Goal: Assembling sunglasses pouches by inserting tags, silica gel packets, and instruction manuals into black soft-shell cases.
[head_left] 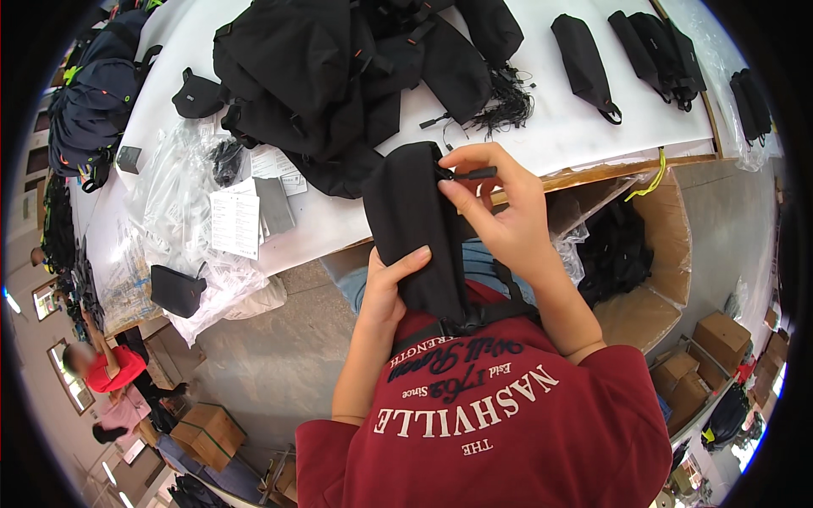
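Observation:
A long black zippered pouch (405, 203) is held upright in front of my body, over the table's near edge. My left hand (388, 286) is wrapped round its lower left side, thumb lying across the front. At the pouch's upper right, my right hand (500, 196) pinches a black zipper pull (476, 173) between thumb and fingers. The pull's bar sticks out to the right, and the zipper's exact position cannot be made out. Just beyond the pouch lies a tangled bunch of black cord pulls (508, 103) on the white table (542, 140).
A heap of black bags (292, 72) covers the table's middle. Similar pouches (581, 66) lie at the far right. Plastic bags and paper cards (235, 222) sit on the left, beside a small black pouch (178, 290). An open carton (669, 245) stands below the table at right.

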{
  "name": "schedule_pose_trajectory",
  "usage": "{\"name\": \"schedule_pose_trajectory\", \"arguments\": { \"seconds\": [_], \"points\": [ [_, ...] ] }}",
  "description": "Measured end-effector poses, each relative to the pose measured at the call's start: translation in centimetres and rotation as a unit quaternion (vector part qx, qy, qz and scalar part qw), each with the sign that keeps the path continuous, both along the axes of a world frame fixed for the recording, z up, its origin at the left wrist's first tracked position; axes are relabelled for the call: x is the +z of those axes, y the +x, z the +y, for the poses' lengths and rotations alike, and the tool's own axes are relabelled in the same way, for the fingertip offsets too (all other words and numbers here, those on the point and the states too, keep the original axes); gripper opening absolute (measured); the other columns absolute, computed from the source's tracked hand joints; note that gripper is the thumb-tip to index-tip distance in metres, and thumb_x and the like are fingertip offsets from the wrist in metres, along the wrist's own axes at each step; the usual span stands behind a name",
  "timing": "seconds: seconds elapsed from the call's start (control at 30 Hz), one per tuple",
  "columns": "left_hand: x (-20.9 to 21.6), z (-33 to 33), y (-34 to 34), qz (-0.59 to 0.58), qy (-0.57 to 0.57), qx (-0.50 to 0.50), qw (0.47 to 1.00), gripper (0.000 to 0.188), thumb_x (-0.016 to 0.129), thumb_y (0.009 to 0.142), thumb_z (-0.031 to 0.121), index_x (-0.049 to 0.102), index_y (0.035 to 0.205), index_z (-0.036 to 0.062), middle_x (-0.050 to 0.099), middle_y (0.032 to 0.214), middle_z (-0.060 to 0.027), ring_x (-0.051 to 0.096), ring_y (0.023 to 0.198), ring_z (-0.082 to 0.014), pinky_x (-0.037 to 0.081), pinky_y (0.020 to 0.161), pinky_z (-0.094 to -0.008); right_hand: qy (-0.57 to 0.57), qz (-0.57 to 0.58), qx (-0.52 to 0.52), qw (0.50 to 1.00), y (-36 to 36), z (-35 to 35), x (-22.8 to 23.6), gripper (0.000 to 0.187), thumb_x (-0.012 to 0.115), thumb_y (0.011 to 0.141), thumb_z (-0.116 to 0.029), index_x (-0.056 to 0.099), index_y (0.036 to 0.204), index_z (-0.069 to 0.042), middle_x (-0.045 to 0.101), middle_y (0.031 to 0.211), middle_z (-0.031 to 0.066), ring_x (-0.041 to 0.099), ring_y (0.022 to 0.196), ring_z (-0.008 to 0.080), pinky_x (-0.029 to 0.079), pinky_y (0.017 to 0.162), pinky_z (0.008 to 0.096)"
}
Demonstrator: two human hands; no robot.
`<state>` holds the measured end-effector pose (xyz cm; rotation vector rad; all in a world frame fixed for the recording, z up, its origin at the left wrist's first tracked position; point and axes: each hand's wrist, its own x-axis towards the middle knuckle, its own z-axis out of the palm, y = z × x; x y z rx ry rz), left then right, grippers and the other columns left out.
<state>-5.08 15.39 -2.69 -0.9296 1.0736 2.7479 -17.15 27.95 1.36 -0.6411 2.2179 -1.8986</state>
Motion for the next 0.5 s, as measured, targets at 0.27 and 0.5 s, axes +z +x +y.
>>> {"name": "schedule_pose_trajectory", "arguments": {
  "seconds": [0.27, 0.5],
  "points": [
    [-3.2, -0.8, 1.0, 0.025, 0.147, 0.03, 0.988, 0.033, 0.055, 0.091, 0.027, 0.054, 0.108, -0.0008, 0.06, 0.092, -0.0152, 0.059, 0.081, -0.0229, 0.048, 0.072, -0.0322, 0.054, 0.13, 0.065, 0.988, 0.5, -0.3, 0.6, 0.009, 0.069, 0.077, -0.006, 0.064, 0.084, -0.005, 0.058, 0.072, 0.0056, 0.056, 0.061, 0.0192, 0.044, 0.053, 0.0287],
    [-0.6, -3.2, -1.6, 0.185, 0.261, 0.038, 0.947, 0.019, 0.052, 0.091, 0.016, 0.056, 0.106, 0.0034, 0.046, 0.075, 0.0002, 0.041, 0.066, -0.0115, 0.037, 0.064, -0.0256, 0.02, 0.101, 0.213, 0.972, 3.0, 0.6, 1.6, 0.011, 0.071, 0.075, -0.011, 0.063, 0.083, -0.008, 0.054, 0.069, 0.0054, 0.054, 0.063, 0.023, 0.043, 0.055, 0.0318]
  ]
}}
